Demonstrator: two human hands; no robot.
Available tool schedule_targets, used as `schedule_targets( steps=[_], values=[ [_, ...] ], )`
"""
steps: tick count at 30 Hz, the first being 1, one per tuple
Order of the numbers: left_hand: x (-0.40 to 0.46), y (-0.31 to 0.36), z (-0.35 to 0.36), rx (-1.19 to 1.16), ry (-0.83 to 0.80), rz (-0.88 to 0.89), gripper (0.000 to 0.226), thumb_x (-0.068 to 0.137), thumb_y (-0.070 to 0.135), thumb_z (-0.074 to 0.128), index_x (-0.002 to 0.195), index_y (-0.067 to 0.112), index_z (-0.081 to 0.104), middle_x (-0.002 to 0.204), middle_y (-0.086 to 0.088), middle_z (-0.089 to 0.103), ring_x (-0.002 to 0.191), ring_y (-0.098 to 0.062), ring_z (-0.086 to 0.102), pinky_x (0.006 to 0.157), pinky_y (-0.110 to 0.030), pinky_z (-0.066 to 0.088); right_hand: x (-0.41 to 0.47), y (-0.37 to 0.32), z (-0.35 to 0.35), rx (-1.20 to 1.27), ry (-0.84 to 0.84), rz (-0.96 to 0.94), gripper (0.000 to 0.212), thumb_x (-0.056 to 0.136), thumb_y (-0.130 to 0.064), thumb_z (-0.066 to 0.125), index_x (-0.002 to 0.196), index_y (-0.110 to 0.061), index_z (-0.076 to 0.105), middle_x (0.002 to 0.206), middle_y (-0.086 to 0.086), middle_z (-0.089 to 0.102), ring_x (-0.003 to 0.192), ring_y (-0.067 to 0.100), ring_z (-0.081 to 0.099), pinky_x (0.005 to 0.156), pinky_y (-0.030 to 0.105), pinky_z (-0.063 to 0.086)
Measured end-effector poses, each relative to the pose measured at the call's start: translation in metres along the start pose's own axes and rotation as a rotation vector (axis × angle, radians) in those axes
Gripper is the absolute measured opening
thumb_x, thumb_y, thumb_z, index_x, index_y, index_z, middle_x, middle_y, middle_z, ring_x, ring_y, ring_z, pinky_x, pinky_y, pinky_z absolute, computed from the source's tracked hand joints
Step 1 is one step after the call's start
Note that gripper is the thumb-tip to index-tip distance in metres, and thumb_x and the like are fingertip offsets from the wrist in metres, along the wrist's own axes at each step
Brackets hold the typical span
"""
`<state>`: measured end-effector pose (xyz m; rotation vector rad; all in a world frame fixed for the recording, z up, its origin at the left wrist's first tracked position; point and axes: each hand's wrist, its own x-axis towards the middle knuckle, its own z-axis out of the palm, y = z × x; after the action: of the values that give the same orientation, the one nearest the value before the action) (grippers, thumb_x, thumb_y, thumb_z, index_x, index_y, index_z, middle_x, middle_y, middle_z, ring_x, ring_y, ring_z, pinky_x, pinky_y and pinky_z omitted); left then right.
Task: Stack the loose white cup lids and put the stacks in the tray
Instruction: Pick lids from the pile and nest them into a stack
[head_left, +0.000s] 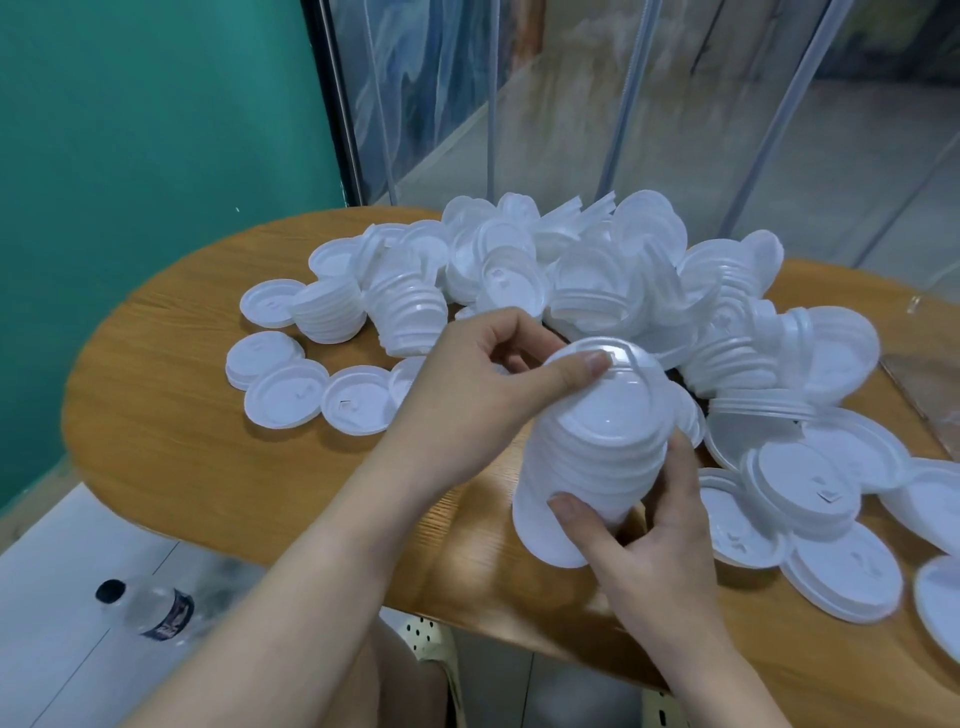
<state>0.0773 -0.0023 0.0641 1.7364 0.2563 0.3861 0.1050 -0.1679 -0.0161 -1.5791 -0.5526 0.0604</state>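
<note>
Two hands (545, 447), gripping tilted lid stack (592, 457)

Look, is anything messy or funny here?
Yes. The lids sprawl in a jumbled heap on the wooden table, some short stacks tipped sideways. A water bottle lies on the floor. Both hands hold a leaning stack.

- The left hand (483, 395) reached in from the lower left, thumb stretched forward, fingers curled; 
- the right hand (644, 535) gripped from below, thumb pressed flat.
</note>
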Motion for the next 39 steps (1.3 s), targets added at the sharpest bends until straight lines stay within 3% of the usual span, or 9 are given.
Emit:
schedule_targets(
  steps=[6, 10, 15, 23, 25, 27, 31, 34, 39],
  values=[
    [-0.001, -0.007, 0.004, 0.122, -0.037, -0.047, 0.027, 0.082, 0.043, 0.084, 0.085, 0.017, 0.075, 0.075, 0.006, 0.07, 0.067, 0.0, 0.058, 0.064, -0.014, 0.046, 0.001, 0.0, -0.001, -0.039, -0.011, -0.029, 0.074, 0.061, -0.057, 0.082, 0.124, -0.069, 0.045, 0.126, -0.03, 0.061, 0.121, 0.0, 0.059, 0.09, 0.014, 0.05],
    [-0.001, -0.013, 0.005, 0.136, -0.02, -0.063, 0.027, 0.083, 0.045, 0.083, 0.086, 0.02, 0.075, 0.085, 0.002, 0.074, 0.076, -0.014, 0.067, 0.072, -0.027, 0.054, 0.001, 0.0, -0.001, -0.023, -0.023, -0.025, 0.074, 0.06, -0.054, 0.083, 0.121, -0.07, 0.045, 0.124, -0.031, 0.06, 0.119, -0.002, 0.059, 0.086, 0.01, 0.05],
    [-0.003, -0.018, 0.006, 0.066, -0.018, -0.126, 0.025, 0.084, 0.043, 0.082, 0.088, 0.019, 0.075, 0.082, 0.009, 0.073, 0.079, -0.008, 0.067, 0.076, -0.026, 0.054, 0.001, 0.003, -0.001, -0.028, -0.032, -0.022, 0.076, 0.059, -0.054, 0.084, 0.124, -0.066, 0.047, 0.125, -0.031, 0.06, 0.12, -0.002, 0.058, 0.087, 0.012, 0.051],
    [-0.005, -0.021, 0.003, 0.061, 0.028, -0.074, 0.03, 0.092, 0.052, 0.072, 0.093, 0.022, 0.075, 0.094, 0.0, 0.075, 0.093, -0.02, 0.069, 0.083, -0.029, 0.054, 0.001, 0.002, -0.002, -0.048, -0.031, -0.02, 0.076, 0.057, -0.056, 0.083, 0.121, -0.069, 0.045, 0.127, -0.033, 0.058, 0.123, -0.004, 0.056, 0.089, 0.011, 0.05],
    [-0.004, -0.026, -0.014, 0.153, 0.078, -0.017, 0.025, 0.099, 0.045, 0.063, 0.097, 0.022, 0.074, 0.095, 0.002, 0.073, 0.09, -0.014, 0.065, 0.079, -0.023, 0.049, 0.0, 0.003, -0.003, -0.061, -0.031, -0.011, 0.078, 0.055, -0.058, 0.083, 0.121, -0.071, 0.044, 0.128, -0.034, 0.057, 0.124, -0.006, 0.054, 0.088, 0.012, 0.05],
    [-0.004, -0.04, -0.04, 0.408, 0.129, 0.096, 0.013, 0.101, 0.033, 0.062, 0.104, 0.027, 0.073, 0.097, 0.015, 0.07, 0.092, -0.002, 0.06, 0.083, -0.018, 0.046, 0.0, 0.005, -0.003, -0.067, -0.03, -0.008, 0.079, 0.054, -0.06, 0.083, 0.122, -0.071, 0.043, 0.129, -0.034, 0.056, 0.124, -0.006, 0.054, 0.09, 0.015, 0.048],
    [-0.004, -0.076, -0.077, 0.97, -0.03, 0.13, 0.03, 0.091, 0.022, 0.063, 0.119, 0.028, 0.071, 0.122, 0.018, 0.062, 0.12, -0.01, 0.046, 0.104, -0.033, 0.032, 0.0, 0.006, -0.002, -0.069, -0.031, -0.013, 0.081, 0.054, -0.061, 0.083, 0.123, -0.07, 0.042, 0.129, -0.034, 0.056, 0.124, -0.006, 0.053, 0.094, 0.022, 0.047],
    [-0.001, -0.089, -0.08, 1.03, -0.071, 0.107, 0.033, 0.088, 0.016, 0.068, 0.119, 0.028, 0.071, 0.124, 0.018, 0.061, 0.126, -0.009, 0.042, 0.108, -0.027, 0.02, 0.0, 0.006, -0.002, -0.068, -0.031, -0.014, 0.081, 0.055, -0.06, 0.083, 0.124, -0.069, 0.043, 0.129, -0.033, 0.056, 0.123, -0.007, 0.054, 0.094, 0.022, 0.046],
    [0.01, -0.091, -0.076, 1.037, 0.058, 0.157, 0.012, 0.091, 0.019, 0.071, 0.095, 0.029, 0.074, 0.104, 0.018, 0.067, 0.112, -0.009, 0.05, 0.106, -0.026, 0.016, -0.001, 0.009, -0.004, -0.063, -0.034, 0.005, 0.088, 0.054, -0.06, 0.084, 0.132, -0.059, 0.043, 0.132, -0.028, 0.056, 0.125, -0.003, 0.054, 0.096, 0.026, 0.047]
  ],
)
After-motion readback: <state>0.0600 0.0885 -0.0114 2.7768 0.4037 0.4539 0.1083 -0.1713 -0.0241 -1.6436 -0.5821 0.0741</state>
